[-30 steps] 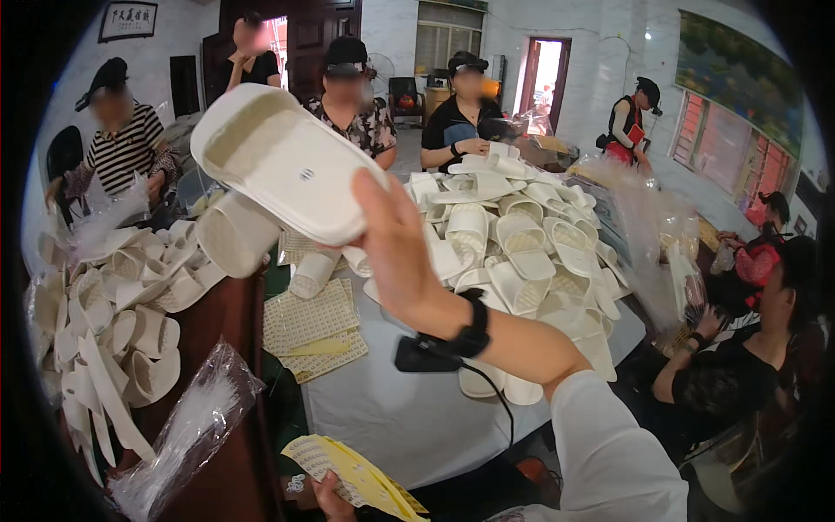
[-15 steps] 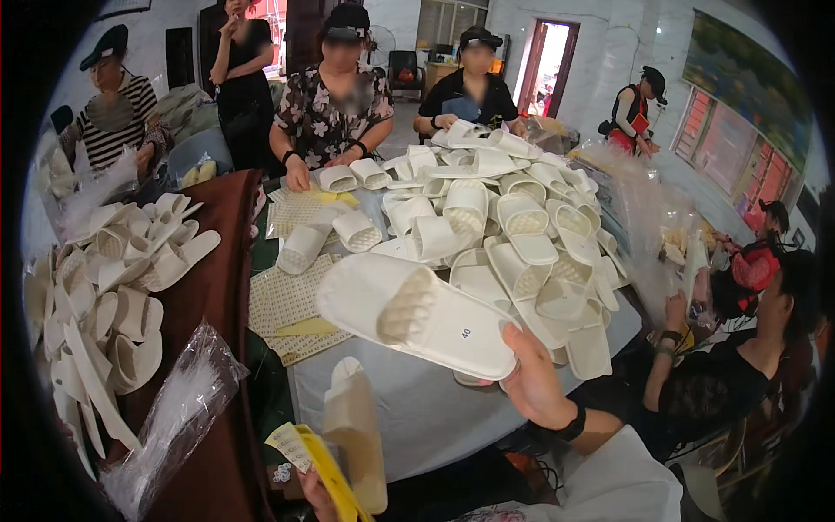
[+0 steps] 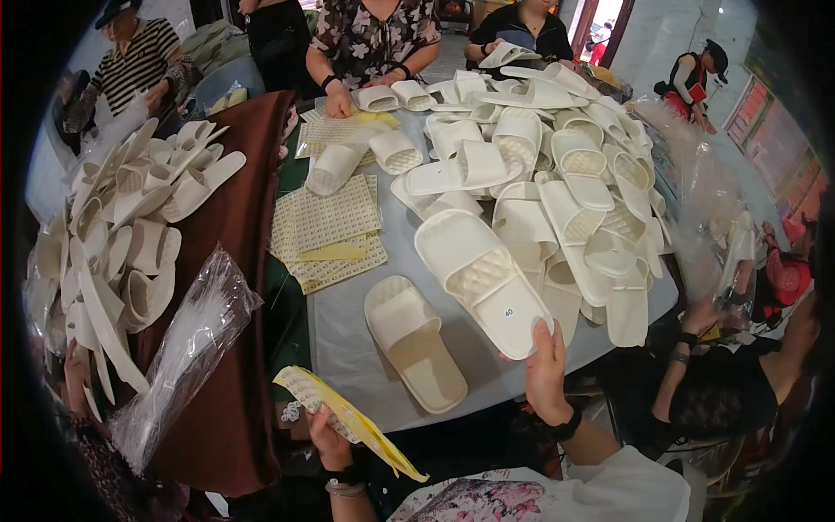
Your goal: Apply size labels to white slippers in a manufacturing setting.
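Note:
My right hand [image 3: 546, 376] pinches a cream slide slipper [image 3: 478, 280] by its heel end, holding it above the table edge. A small printed size sticker [image 3: 509, 313] sits on its insole near the heel. In my left hand [image 3: 330, 442], lower and nearer to me, is a yellow-backed sheet of stickers [image 3: 352, 413], its far edge curling. A second slipper [image 3: 416, 345] lies on the grey tabletop [image 3: 344, 326] between my hands. Just beyond the held slipper rises a large pile of cream slippers [image 3: 578, 165].
Sticker sheets [image 3: 330, 222] lie left on the table. Further left, a brown-covered surface [image 3: 235, 348] holds more slippers [image 3: 130, 235] and a clear plastic bag bundle [image 3: 191, 348]. Co-workers sit opposite, including one in a floral top [image 3: 370, 39], and another [image 3: 726, 383] at right.
The held slipper has turned, its heel now pointing more toward me. My left hand with the sticker sheet shows further into view. The view has tilted down, and the loose slipper shows on the tabletop.

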Demonstrator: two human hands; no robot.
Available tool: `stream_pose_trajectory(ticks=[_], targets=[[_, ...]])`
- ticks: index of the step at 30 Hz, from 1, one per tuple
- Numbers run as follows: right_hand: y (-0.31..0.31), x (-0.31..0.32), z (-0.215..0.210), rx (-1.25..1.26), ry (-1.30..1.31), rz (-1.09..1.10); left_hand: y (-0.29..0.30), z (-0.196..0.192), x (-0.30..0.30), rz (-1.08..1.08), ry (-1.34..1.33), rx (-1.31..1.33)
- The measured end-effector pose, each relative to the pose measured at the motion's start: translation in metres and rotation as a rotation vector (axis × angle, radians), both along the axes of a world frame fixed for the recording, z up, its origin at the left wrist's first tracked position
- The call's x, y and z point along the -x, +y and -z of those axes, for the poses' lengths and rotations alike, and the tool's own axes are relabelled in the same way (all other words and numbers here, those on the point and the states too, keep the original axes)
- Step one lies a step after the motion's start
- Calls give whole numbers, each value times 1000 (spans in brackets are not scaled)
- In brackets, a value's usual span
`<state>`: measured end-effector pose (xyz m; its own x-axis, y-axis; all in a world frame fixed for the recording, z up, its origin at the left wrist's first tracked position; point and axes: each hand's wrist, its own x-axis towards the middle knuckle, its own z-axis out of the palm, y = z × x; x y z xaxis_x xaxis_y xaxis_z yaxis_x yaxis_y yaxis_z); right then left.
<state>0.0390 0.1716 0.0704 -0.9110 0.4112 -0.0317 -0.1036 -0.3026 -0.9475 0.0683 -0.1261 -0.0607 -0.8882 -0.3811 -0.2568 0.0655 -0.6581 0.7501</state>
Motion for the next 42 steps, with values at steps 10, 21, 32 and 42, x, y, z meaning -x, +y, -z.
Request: stream_pose_trajectory(ticks=[10, 21, 32, 42], targets=[[9, -30, 53, -186, -471, -235, -9, 25, -9, 81, 34, 130], [27, 1, 28, -1081, -335, -646, 14, -32, 7, 239, 86, 134], [17, 23, 29, -1128, -27, -315, 9, -28, 12, 272, 46, 92], [15, 29, 36, -1274, -2, -418, 47, -63, 16, 349, -131, 282]])
